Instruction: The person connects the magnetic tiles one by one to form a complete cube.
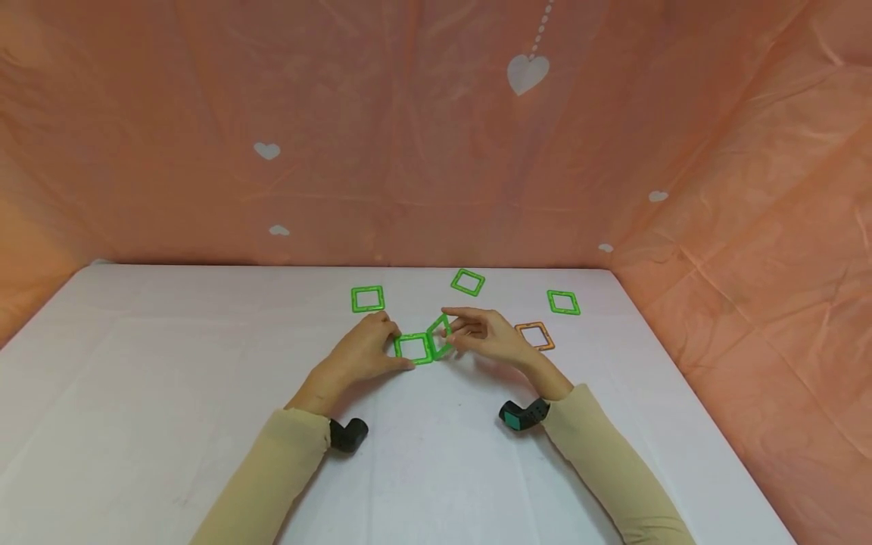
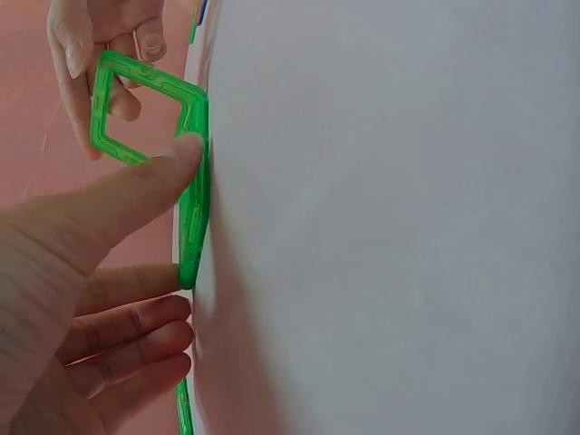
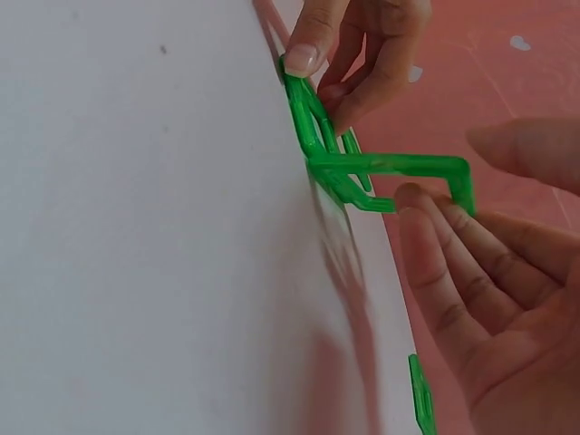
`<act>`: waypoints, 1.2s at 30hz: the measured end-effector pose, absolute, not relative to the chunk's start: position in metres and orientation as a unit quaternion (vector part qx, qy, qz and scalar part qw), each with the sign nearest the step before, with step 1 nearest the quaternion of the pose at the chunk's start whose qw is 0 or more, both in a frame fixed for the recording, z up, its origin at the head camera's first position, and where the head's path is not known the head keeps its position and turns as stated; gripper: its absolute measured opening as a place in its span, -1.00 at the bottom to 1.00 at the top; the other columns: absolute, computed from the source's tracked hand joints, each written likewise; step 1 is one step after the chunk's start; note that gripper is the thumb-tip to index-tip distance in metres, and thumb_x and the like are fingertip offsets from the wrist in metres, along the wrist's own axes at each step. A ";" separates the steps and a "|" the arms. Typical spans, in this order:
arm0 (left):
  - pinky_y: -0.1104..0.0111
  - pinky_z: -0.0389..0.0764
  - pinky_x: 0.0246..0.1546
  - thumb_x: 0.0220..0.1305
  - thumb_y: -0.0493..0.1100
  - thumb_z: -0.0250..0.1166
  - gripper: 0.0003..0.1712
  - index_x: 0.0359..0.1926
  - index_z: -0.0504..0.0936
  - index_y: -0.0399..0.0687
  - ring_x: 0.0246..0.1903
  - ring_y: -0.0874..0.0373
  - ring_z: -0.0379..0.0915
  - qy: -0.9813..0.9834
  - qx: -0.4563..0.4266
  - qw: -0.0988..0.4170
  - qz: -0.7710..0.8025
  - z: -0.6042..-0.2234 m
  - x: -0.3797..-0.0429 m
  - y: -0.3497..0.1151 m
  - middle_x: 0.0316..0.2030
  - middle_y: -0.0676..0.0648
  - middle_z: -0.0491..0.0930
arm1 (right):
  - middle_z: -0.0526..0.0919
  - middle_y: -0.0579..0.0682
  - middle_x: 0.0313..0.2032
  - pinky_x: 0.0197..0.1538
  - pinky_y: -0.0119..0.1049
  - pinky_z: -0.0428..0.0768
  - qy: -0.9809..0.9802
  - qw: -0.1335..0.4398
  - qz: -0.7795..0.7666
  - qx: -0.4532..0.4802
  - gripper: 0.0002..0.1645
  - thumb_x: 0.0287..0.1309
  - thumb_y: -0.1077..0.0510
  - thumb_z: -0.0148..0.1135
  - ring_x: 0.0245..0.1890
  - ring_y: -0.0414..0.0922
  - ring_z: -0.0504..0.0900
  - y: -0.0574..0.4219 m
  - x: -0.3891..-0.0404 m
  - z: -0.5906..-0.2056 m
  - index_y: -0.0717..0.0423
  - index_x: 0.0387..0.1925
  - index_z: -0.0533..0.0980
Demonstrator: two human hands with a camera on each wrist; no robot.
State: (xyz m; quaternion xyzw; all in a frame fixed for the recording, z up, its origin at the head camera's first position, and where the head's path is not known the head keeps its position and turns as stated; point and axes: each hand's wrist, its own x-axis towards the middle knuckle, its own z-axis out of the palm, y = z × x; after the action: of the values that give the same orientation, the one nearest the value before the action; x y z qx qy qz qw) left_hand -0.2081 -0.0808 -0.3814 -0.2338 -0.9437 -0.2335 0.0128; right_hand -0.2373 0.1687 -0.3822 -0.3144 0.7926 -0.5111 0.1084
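On the white table lies a green square frame tile [image 1: 412, 335], pinched between the thumb and index finger of my left hand [image 1: 356, 353]. Along its right edge a second green square tile [image 2: 149, 72] stands tilted upward, touching the flat one. My right hand [image 1: 496, 337] is at the tilted tile's right side. In the right wrist view its fingers [image 3: 426, 245] touch that tile from outside, while the thumb [image 3: 530, 152] stays apart from it. The left hand's other fingers [image 2: 136, 331] extend loosely beside the flat tile.
Beyond the hands lie green square tiles at the back left [image 1: 368, 288], back middle [image 1: 473, 274] and right [image 1: 562, 292]. An orange square tile [image 1: 548, 336] lies just behind the right hand. An orange curtain with hearts [image 1: 409, 151] borders the table's far edge.
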 end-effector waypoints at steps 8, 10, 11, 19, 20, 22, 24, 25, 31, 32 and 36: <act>0.20 0.46 -0.18 -0.03 0.03 0.51 -0.47 -0.19 0.66 -0.33 -0.29 0.05 0.37 -0.953 -0.207 0.012 -0.222 -0.379 -0.204 -0.077 -0.33 -0.09 0.45 | 0.60 0.37 -0.04 -0.02 -0.42 0.55 0.791 0.115 -0.521 -0.299 -0.33 0.12 0.39 0.23 -0.09 0.06 0.64 0.170 -0.236 -0.380 0.42 0.28 0.30; 0.19 0.47 -0.19 -0.01 0.03 0.50 -0.47 -0.18 0.65 -0.33 -0.27 0.05 0.37 -0.956 -0.195 0.008 -0.219 -0.379 -0.203 -0.076 -0.32 -0.09 0.45 | 0.58 0.37 0.00 -0.02 -0.43 0.55 0.785 0.120 -0.534 -0.290 -0.33 0.11 0.40 0.23 -0.04 0.13 0.62 0.170 -0.235 -0.378 0.40 0.28 0.31; 0.19 0.48 -0.19 0.00 0.04 0.50 -0.47 -0.18 0.65 -0.33 -0.27 0.05 0.38 -0.958 -0.189 0.007 -0.216 -0.379 -0.202 -0.075 -0.31 -0.10 0.46 | 0.58 0.38 0.01 -0.01 -0.42 0.56 0.782 0.121 -0.540 -0.286 -0.34 0.11 0.40 0.23 -0.02 0.14 0.61 0.170 -0.234 -0.378 0.39 0.28 0.32; 0.19 0.48 -0.26 -0.02 0.05 0.50 -0.48 -0.24 0.64 -0.33 -0.30 0.04 0.38 -0.961 -0.183 0.020 -0.205 -0.379 -0.198 -0.072 -0.36 -0.09 0.44 | 0.57 0.37 0.03 -0.01 -0.41 0.56 0.775 0.122 -0.560 -0.268 -0.44 0.14 0.41 0.22 0.00 0.10 0.61 0.165 -0.232 -0.376 0.39 0.21 0.39; 0.19 0.47 -0.27 -0.01 0.05 0.50 -0.48 -0.24 0.64 -0.33 -0.30 0.04 0.38 -0.961 -0.184 0.021 -0.205 -0.379 -0.198 -0.072 -0.36 -0.09 0.44 | 0.57 0.37 0.03 -0.01 -0.42 0.56 0.775 0.122 -0.559 -0.268 -0.44 0.14 0.41 0.21 0.00 0.11 0.61 0.164 -0.231 -0.376 0.39 0.21 0.40; 0.19 0.48 -0.26 0.01 0.04 0.48 -0.48 -0.22 0.64 -0.34 -0.29 0.04 0.38 -0.960 -0.185 0.018 -0.210 -0.380 -0.197 -0.073 -0.36 -0.09 0.44 | 0.57 0.37 0.03 -0.02 -0.42 0.56 0.776 0.121 -0.558 -0.268 -0.45 0.14 0.41 0.20 0.00 0.11 0.61 0.163 -0.232 -0.376 0.39 0.20 0.41; 0.18 0.48 -0.24 0.05 0.03 0.46 -0.50 -0.20 0.64 -0.34 -0.28 0.04 0.39 -0.957 -0.188 0.013 -0.220 -0.379 -0.197 -0.075 -0.35 -0.09 0.45 | 0.58 0.37 0.02 -0.03 -0.42 0.57 0.778 0.116 -0.555 -0.269 -0.47 0.14 0.41 0.20 -0.02 0.08 0.62 0.163 -0.232 -0.377 0.40 0.19 0.42; 0.18 0.48 -0.22 0.07 0.02 0.45 -0.51 -0.19 0.65 -0.34 -0.28 0.04 0.39 -0.956 -0.189 0.012 -0.224 -0.379 -0.197 -0.076 -0.34 -0.09 0.45 | 0.59 0.36 0.01 -0.04 -0.42 0.57 0.780 0.113 -0.553 -0.269 -0.48 0.15 0.41 0.19 -0.04 0.03 0.64 0.163 -0.233 -0.377 0.40 0.18 0.42; 0.17 0.49 -0.16 0.08 -0.06 0.44 -0.60 -0.21 0.65 -0.33 -0.30 0.05 0.40 -0.950 -0.205 0.005 -0.236 -0.378 -0.196 -0.083 -0.34 -0.09 0.46 | 0.62 0.32 -0.03 -0.10 -0.42 0.57 0.791 0.101 -0.542 -0.266 -0.55 0.18 0.37 0.18 -0.15 -0.20 0.66 0.163 -0.236 -0.377 0.37 0.14 0.47; 0.17 0.49 -0.15 0.07 -0.06 0.44 -0.60 -0.21 0.65 -0.32 -0.30 0.06 0.39 -0.950 -0.206 0.003 -0.236 -0.378 -0.196 -0.084 -0.34 -0.09 0.46 | 0.62 0.32 -0.04 -0.10 -0.41 0.57 0.792 0.100 -0.540 -0.266 -0.55 0.19 0.36 0.17 -0.15 -0.19 0.66 0.163 -0.236 -0.377 0.37 0.13 0.47; 0.17 0.49 -0.14 0.01 -0.09 0.49 -0.58 -0.20 0.64 -0.31 -0.31 0.07 0.38 -0.948 -0.211 -0.003 -0.238 -0.378 -0.195 -0.086 -0.35 -0.08 0.44 | 0.63 0.30 -0.05 -0.11 -0.42 0.56 0.798 0.095 -0.536 -0.261 -0.58 0.21 0.35 0.16 -0.12 -0.07 0.65 0.161 -0.237 -0.376 0.35 0.12 0.49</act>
State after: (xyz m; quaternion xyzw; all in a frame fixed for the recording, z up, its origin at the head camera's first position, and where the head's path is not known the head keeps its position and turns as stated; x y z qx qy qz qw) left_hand -0.1948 -0.0856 -0.3779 -0.2108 -0.9481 -0.2380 -0.0026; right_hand -0.2369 0.1611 -0.3763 -0.2609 0.7975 -0.5355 0.0954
